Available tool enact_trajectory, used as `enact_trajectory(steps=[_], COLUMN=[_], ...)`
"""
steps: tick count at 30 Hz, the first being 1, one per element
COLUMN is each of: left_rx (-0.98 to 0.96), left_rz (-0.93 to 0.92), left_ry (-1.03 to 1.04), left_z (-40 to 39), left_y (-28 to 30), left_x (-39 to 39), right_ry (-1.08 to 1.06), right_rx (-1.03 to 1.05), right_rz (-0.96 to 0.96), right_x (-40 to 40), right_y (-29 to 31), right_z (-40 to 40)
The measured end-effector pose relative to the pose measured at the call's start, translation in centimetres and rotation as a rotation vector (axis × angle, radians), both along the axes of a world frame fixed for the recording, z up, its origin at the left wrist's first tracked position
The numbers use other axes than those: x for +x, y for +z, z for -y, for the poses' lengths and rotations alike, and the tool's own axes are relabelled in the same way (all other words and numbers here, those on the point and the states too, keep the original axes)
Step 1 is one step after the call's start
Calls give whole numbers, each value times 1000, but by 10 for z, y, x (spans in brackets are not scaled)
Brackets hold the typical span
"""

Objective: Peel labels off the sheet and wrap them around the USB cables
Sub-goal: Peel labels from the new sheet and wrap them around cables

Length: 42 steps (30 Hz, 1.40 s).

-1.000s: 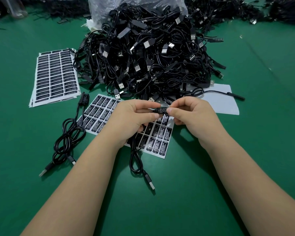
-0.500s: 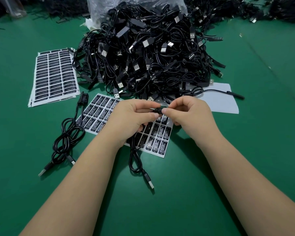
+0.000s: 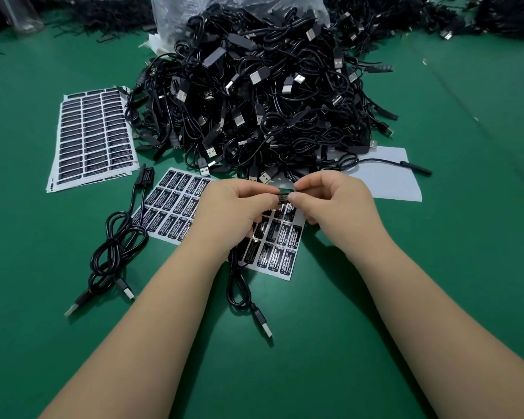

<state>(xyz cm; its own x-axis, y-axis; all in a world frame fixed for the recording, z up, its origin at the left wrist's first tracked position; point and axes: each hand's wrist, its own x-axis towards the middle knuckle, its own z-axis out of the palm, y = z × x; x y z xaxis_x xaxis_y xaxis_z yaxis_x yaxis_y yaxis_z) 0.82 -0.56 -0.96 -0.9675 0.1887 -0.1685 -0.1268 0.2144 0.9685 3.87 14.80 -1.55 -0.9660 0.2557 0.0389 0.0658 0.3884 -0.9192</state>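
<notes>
Labels reading "LED CONTROLLER" fill the sheet (image 3: 273, 255); left hand (image 3: 233, 207) and right hand (image 3: 333, 204) pinch one (image 3: 283, 197), seemingly around a cable (image 3: 239, 285).

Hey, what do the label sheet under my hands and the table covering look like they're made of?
Label sheet: probably glossy printed film stickers on white paper backing; the black labels catch glare and the margins are plain white. Table covering: seemingly a matte green mat, perhaps felt or rubber; it shows flat colour, no reflections and a faint seam.
</notes>
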Motion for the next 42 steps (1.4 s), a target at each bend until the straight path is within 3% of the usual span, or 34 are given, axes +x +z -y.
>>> enact_trajectory(steps=[22,28,31,34,42], left_rx=[58,114,165,186,145], left_rz=[49,90,132,140,122], left_ry=[26,33,46,49,15], left_z=[-3,2,5,6,6], left_y=[2,2,1,0,0], left_x=[0,-4,-6,-7,-6], right_ry=[-38,-100,-122,-53,128], right_rx=[155,108,-26,-107,59], right_rz=[-95,-89,-68,-82,-135], right_x=[1,-1,-1,1,4], right_y=[-5,-3,1,3,0], right_z=[8,2,-4,-3,0])
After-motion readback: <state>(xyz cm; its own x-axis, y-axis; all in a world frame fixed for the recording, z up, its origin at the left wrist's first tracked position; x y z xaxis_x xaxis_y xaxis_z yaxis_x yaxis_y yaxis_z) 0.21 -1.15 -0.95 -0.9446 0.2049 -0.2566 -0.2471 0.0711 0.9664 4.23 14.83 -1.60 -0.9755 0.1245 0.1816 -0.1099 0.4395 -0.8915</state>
